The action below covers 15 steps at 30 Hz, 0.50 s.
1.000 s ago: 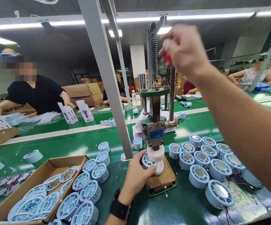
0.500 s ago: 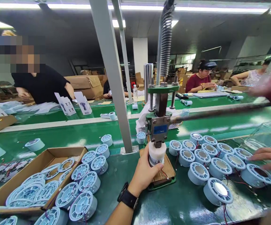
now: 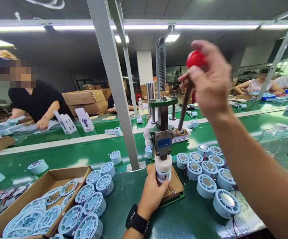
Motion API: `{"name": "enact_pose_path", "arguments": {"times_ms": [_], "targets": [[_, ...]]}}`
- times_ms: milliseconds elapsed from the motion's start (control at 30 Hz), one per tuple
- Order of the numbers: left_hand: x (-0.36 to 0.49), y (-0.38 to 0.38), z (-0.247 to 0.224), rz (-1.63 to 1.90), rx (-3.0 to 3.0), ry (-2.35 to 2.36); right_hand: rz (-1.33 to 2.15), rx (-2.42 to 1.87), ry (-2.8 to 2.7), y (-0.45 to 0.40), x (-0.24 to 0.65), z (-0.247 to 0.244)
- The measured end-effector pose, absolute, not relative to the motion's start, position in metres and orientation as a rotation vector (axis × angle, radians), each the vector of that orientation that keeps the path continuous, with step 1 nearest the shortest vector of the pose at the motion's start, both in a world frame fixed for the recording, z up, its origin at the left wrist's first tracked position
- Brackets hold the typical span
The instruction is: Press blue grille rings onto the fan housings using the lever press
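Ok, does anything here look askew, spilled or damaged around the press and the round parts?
Nothing stands out. The left hand steadies the part under the white press head on the wooden base; the right hand grips the red lever knob. Finished blue round parts sit upright in a cluster, others lie in the cardboard box.

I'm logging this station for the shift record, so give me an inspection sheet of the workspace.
Surface: green bench, worn at the front edge.
Job's things: press over a white part on a wooden block.
Clutter: blue discs at right; more in a box at left.
Hands: left hand holds the white part; right hand grips the red knob.
Cables: red wires from the discs.
Surroundings: other people at benches behind.
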<state>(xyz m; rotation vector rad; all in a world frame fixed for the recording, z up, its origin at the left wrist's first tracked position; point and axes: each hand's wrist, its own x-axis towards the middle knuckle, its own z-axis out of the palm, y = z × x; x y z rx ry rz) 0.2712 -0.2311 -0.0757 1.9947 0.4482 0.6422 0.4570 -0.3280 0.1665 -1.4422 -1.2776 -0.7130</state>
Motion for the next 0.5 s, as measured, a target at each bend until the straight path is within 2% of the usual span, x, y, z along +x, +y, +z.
{"name": "enact_pose_path", "arguments": {"times_ms": [100, 200, 267, 333, 433, 500], "targets": [[0.268, -0.230, -0.074, 0.651, 2.014, 0.432, -0.672, -1.223, -1.095, -0.317, 0.433, 0.126], [0.265, -0.226, -0.077, 0.657, 1.997, 0.360, -0.593, -1.188, -0.875, -0.314, 0.391, 0.023], [0.264, -0.222, -0.082, 0.670, 1.966, 0.322, -0.463, -1.322, -0.808, -0.311, 0.365, -0.050], [0.265, -0.218, -0.088, 0.685, 1.928, 0.343, -0.206, -1.465, -0.829, -0.308, 0.350, -0.101], [0.268, -0.215, -0.093, 0.726, 1.825, 0.377, 0.052, -1.485, -0.792, -0.299, 0.346, -0.125], [0.270, -0.213, -0.094, 0.793, 1.729, 0.432, -0.001, -1.471, -0.740, -0.293, 0.348, -0.120]]}}
